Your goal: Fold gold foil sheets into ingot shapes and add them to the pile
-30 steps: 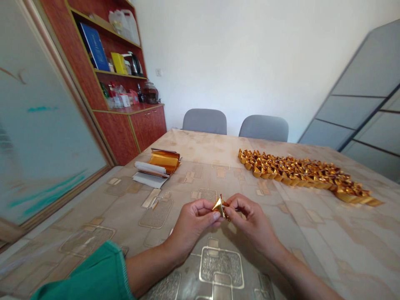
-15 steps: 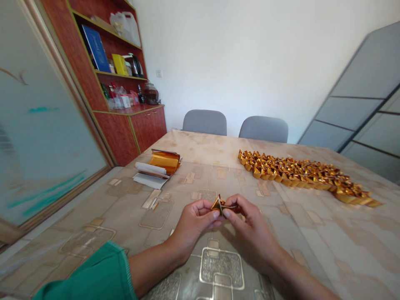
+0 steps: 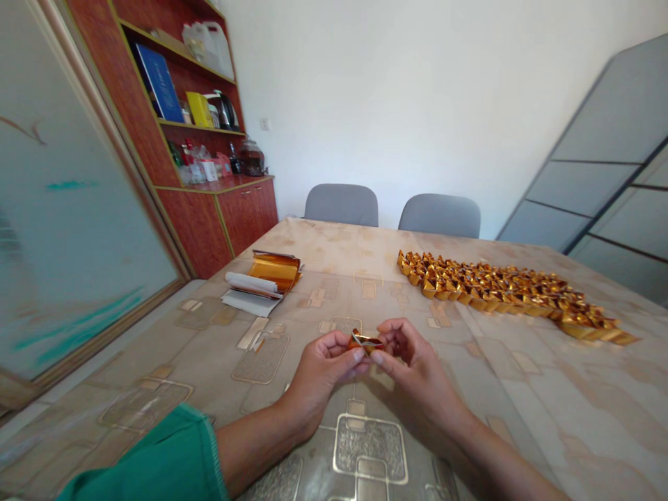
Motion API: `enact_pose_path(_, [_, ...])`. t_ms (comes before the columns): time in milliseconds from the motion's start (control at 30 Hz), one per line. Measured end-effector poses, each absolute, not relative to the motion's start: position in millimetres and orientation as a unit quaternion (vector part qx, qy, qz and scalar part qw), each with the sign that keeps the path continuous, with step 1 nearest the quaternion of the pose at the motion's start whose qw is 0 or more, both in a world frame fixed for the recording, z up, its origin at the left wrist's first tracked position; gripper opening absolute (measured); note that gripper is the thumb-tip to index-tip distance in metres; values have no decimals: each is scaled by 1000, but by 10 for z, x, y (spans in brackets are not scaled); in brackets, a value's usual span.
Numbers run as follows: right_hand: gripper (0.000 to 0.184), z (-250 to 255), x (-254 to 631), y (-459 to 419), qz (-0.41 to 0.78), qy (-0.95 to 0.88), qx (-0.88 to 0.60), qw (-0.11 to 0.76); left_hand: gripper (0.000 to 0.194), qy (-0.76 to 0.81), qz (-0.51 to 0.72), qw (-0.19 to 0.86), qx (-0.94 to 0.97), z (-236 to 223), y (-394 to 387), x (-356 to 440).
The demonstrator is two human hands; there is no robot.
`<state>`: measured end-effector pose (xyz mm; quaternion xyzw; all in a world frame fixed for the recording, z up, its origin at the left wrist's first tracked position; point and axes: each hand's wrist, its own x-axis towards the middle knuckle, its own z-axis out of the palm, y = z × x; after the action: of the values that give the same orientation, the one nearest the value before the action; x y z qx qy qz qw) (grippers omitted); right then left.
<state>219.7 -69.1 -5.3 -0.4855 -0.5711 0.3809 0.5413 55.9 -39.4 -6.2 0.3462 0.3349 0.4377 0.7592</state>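
A small piece of folded gold foil paper [image 3: 368,342] is pinched between my two hands, just above the table. Its shiny gold side and a pale inner side both show. My left hand [image 3: 326,365] grips the left end with thumb and fingers. On the other end, my right hand [image 3: 412,358] has its thumb at the near edge and its fingers curled behind. The fingertips partly cover the paper. A stack of gold foil sheets [image 3: 276,271], some with white backs up, lies beyond my left hand. Rows of folded gold paper pieces [image 3: 485,285] stand to the right.
The table [image 3: 209,390] wears a patterned, glossy cover. Two grey chairs [image 3: 342,204] stand at its far side against the white wall. A red-brown cabinet [image 3: 209,216] with bottles and a kettle is at the back left, beside a frosted sliding door [image 3: 73,209].
The gold paper has turned in my fingers and looks flatter and wider, its upright point lowered. My right fingers have shifted slightly up. The stack and the folded rows stay put.
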Motion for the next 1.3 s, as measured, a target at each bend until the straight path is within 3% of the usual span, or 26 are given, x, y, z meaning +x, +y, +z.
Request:
enact_pose_path(367, [28, -92, 2212, -671, 416, -542, -488, 544, 34, 313, 419, 778, 348, -130, -374, 538])
enact_pose_path(667, [44, -28, 2267, -684, 421, -583, -485, 498, 31, 325, 394, 761, 399, -101, -360, 530])
enact_pose_path(1133, [42, -40, 2258, -640, 481, -549, -462, 504, 37, 312, 384, 788, 367, -97, -333, 519])
enact_pose_path(1300, [39, -107, 2221, -673, 484, -535, -468, 510, 27, 323, 396, 760, 402, -145, -309, 514])
